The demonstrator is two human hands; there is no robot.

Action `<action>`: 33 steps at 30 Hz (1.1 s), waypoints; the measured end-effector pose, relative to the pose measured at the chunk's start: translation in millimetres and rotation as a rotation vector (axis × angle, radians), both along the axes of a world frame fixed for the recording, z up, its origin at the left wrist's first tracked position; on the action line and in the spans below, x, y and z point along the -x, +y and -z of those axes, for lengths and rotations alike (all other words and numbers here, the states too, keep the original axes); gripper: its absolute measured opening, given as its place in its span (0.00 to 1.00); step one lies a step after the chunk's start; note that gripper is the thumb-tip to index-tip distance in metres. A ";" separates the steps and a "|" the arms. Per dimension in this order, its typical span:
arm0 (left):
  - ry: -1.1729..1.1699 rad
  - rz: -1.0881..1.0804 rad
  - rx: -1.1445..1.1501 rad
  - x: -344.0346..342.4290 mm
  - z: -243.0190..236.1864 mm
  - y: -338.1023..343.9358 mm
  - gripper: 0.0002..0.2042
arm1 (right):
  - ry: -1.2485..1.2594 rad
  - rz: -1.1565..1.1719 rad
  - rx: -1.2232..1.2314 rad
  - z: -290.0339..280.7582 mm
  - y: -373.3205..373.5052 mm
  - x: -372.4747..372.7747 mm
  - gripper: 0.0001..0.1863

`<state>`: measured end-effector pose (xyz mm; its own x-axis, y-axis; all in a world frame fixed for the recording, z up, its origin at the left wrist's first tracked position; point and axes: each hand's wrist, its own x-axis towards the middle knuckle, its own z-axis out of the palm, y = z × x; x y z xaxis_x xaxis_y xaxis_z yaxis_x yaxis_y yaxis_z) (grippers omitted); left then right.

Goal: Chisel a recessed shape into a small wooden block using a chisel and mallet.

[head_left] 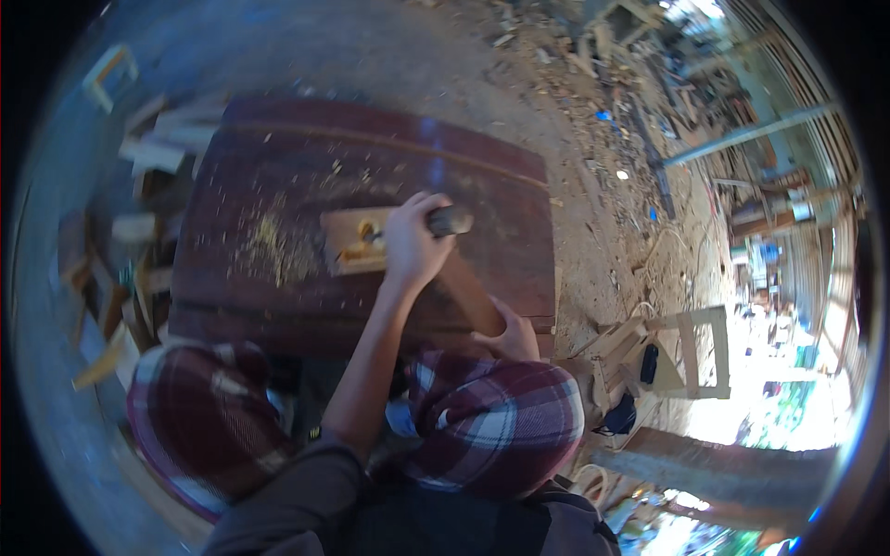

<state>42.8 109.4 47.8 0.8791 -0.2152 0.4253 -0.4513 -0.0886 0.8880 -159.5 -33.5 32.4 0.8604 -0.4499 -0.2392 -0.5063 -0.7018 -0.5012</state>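
My left hand is closed around a hand tool whose dark, blunt end sticks out on its right. Its kind I cannot make out, since the fist covers most of it. Just left of the fist lies a pale wooden block with yellowish hollows cut into its top. My right hand, lower and nearer to me, is wrapped round the near end of a brown wooden bar. The bar slants up toward the left hand, which hides its far end. Below both sits the dark red wooden tabletop.
Wood shavings lie left of the block. Wood offcuts are piled beyond the table's left edge. Plaid cloth covers my knees against the near edge. A wooden frame stands at right, and debris litters the ground.
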 end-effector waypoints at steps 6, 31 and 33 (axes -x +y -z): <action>-0.085 0.060 -0.105 20.6 11.1 -7.2 0.08 | -0.028 -0.015 -0.064 10.8 14.1 -10.4 0.39; -0.179 0.246 -0.163 72.7 6.2 -45.1 0.12 | -0.481 0.177 -0.329 33.4 -13.6 4.6 0.37; -0.190 0.203 -0.163 72.2 8.5 -45.0 0.11 | -0.398 0.191 -0.260 29.5 -12.4 4.9 0.39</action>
<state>-29.3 64.4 39.3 0.7193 -0.4571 0.5231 -0.6306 -0.1137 0.7677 -164.4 -46.0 2.9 0.8159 -0.5772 -0.0346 -0.3475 -0.4416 -0.8272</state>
